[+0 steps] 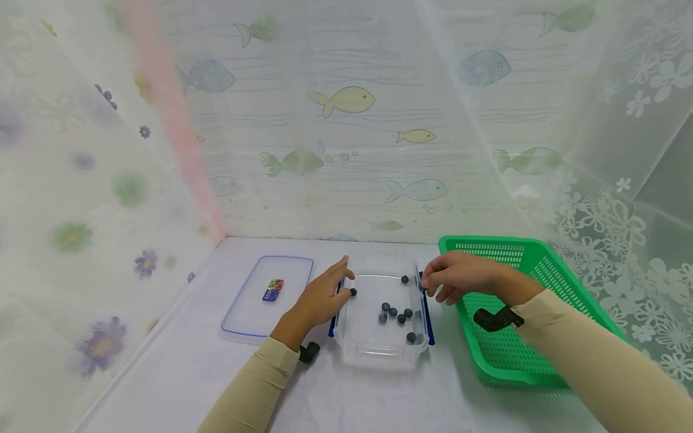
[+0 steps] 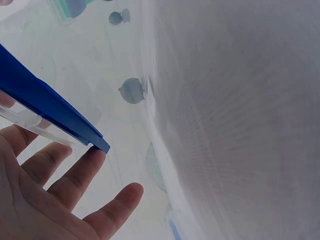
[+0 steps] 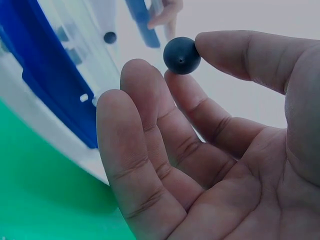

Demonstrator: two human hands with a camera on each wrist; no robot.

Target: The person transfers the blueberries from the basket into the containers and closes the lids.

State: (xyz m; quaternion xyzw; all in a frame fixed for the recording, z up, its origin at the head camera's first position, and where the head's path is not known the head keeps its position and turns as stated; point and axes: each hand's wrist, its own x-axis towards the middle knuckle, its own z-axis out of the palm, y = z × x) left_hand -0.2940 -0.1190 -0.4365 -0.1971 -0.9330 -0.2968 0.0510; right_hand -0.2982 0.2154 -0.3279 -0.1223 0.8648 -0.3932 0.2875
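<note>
Running lengthwise front to back, the container (image 1: pixel 379 353) holds dark balls (image 1: pixel 401 319).

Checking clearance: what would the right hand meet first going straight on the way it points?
Likely the right blue latch of the clear container; depth is unclear, so the right hand might pass above it.

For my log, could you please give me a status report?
Right fingers pinching dark round ball. Left fingers touching blue plastic latch of clear rectangular plastic container. Clear blue-rimmed lid out of the way.
</note>
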